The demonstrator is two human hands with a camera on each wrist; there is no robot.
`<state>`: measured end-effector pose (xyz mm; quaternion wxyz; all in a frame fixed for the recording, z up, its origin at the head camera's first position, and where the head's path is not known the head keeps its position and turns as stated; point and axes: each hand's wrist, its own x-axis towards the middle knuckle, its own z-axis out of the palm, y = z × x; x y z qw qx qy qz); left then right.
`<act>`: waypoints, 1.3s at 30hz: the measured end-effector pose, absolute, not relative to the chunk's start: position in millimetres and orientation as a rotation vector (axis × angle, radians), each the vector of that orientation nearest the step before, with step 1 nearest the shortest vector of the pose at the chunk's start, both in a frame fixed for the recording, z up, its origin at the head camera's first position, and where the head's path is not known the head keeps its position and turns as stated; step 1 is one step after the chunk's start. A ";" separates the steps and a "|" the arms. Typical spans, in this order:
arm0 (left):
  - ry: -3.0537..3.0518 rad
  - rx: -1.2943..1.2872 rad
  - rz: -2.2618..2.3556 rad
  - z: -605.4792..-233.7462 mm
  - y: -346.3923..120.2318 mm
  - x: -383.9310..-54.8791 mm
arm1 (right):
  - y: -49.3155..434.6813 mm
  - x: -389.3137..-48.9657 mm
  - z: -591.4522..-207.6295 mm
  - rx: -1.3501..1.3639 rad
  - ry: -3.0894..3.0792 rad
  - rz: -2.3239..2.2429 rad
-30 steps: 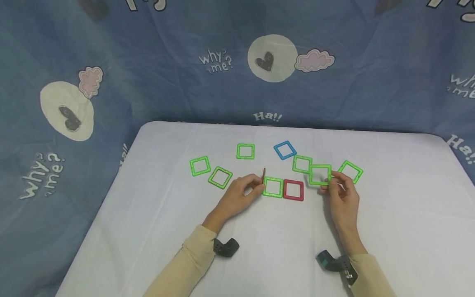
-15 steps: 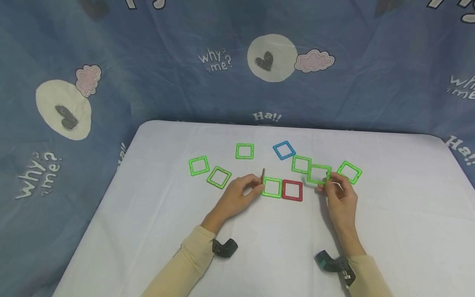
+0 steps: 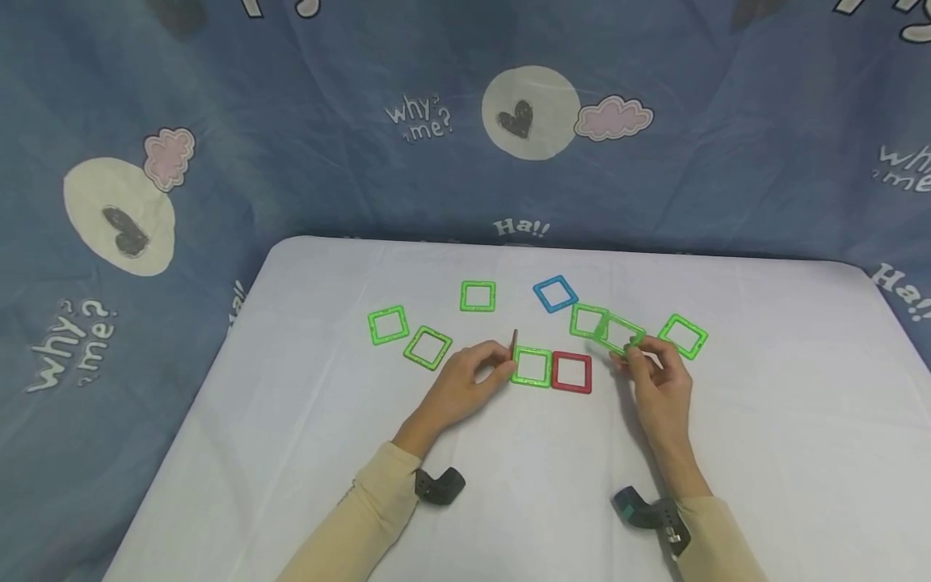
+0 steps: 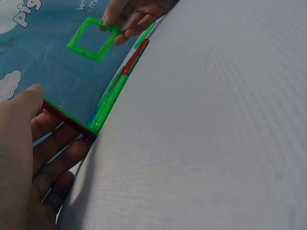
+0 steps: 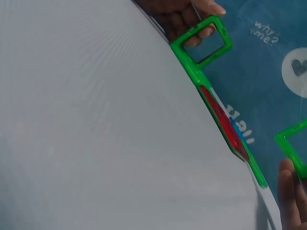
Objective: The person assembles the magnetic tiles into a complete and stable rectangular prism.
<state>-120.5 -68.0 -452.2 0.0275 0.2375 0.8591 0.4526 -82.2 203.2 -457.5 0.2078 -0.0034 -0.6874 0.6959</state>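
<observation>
My left hand [image 3: 465,380] pinches a square magnetic tile [image 3: 515,341] standing upright on the table. Red shows on its near side in the left wrist view, and a green frame [image 5: 223,34] in the right wrist view. Against its foot lies a flat green tile [image 3: 532,384], with a red tile [image 3: 570,390] edge to edge on the right. My right hand [image 3: 662,388] holds a raised green tile [image 3: 626,321] by its lower right corner, thumb on the near face. Tilted, this tile overlaps another green tile [image 3: 572,320] behind it in the head view.
A blue tile [image 3: 541,300] lies beyond the middle, near the green one. Farther left are green tiles [image 3: 478,284], [image 3: 389,309] spread apart, and one [image 3: 437,335] beside my left hand. Another green tile [image 3: 691,324] lies past my right hand. A patterned blue cloth [image 3: 327,186] hangs behind the white table [image 3: 291,404].
My right hand has moved slightly left, and the green tile in it has turned clockwise and tilted. My left hand keeps its grip on the upright tile.
</observation>
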 end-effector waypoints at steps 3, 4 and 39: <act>2.658 0.738 1.399 -452.9 -68.1 -120.6 | 199.0 -82.3 -453.3 -0.046 -1.963 1.902; 2.660 0.739 1.399 -453.2 -68.2 -120.6 | 197.4 -82.0 -450.9 -0.059 -1.981 1.884; 2.667 0.723 1.385 -454.1 -67.9 -119.0 | 168.1 -82.0 -427.6 -0.092 -2.245 1.669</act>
